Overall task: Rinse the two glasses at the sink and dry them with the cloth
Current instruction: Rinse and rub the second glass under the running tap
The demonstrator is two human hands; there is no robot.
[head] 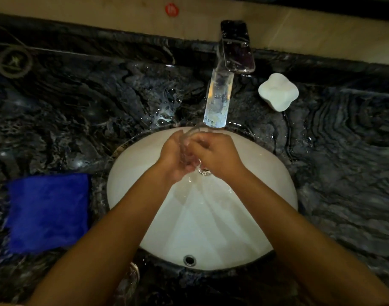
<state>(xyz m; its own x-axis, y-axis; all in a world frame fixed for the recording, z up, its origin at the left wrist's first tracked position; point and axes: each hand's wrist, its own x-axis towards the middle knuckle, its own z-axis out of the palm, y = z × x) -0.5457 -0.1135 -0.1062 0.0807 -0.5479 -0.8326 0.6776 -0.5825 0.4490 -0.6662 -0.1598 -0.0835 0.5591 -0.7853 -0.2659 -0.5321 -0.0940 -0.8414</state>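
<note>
Dark marble counter (56,111) surrounds a white sink (211,221), where a person holds a glass (187,144) under the tap (218,100), seemingly so water reaches it. Left hand (174,160) curls round the glass; right hand (215,155) closes on it from the other side. Second glass (131,277) waits by the near rim. Blue cloth (47,213) lies left, apparently kept dry for later.

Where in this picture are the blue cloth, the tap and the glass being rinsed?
blue cloth (49,212): head view, middle of the folded fabric.
tap (219,100): head view, midway along the spout.
glass (184,143): head view, clear wall between the hands.
</note>
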